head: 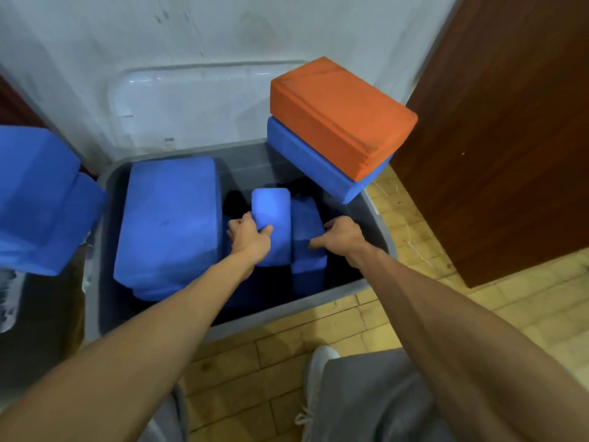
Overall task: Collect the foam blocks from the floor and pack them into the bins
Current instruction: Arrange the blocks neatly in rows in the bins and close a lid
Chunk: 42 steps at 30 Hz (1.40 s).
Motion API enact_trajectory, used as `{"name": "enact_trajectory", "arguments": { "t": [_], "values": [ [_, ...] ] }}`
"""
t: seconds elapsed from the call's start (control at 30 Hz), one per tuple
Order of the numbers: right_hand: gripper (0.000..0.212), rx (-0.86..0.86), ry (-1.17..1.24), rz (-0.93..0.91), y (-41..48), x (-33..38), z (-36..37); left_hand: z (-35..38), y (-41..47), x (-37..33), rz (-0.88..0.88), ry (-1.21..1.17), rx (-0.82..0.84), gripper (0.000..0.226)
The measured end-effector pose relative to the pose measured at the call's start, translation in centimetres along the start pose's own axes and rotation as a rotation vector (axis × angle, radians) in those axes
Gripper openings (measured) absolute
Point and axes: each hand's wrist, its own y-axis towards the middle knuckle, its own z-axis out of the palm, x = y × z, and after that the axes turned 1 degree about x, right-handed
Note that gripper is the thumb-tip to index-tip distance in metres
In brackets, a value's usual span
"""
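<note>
Foam blocks point(169, 218) are partly packed in the grey bin point(287, 314), 1 upright block point(272, 208) being gripped by the left hand point(250, 239), its neighbour point(307, 253) by the right hand point(342, 236), while 2 stacked blocks point(334, 113) on its rim are not yet packed.

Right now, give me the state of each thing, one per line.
Grey bin, open, partly filled.
Clear lid, off, standing behind bin.
Left hand, gripping upright blue block.
Right hand, gripping neighbouring blue block.
Orange block, stacked on corner blue block.
Flat blue blocks, packed in bin.
</note>
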Motion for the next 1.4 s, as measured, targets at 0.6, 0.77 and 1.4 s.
{"name": "enact_trajectory", "arguments": {
  "t": [0.6, 0.77, 1.4],
  "values": [
    [0.070, 0.098, 0.243, 0.089, 0.0, -0.2, 2.3, 1.3, 1.8, 0.9, -0.112, -0.343, 0.080, 0.051],
    [0.064, 0.025, 0.156, 0.149, 0.6, 0.0, 2.7, 2.4, 1.5, 2.2, -0.123, -0.391, 0.097, 0.064],
    [0.051, 0.031, -0.266, 0.046, -0.4, -1.8, -1.8, 2.8, -1.3, 1.7, -0.110, -0.191, 0.347, 0.049]
  ]
}}
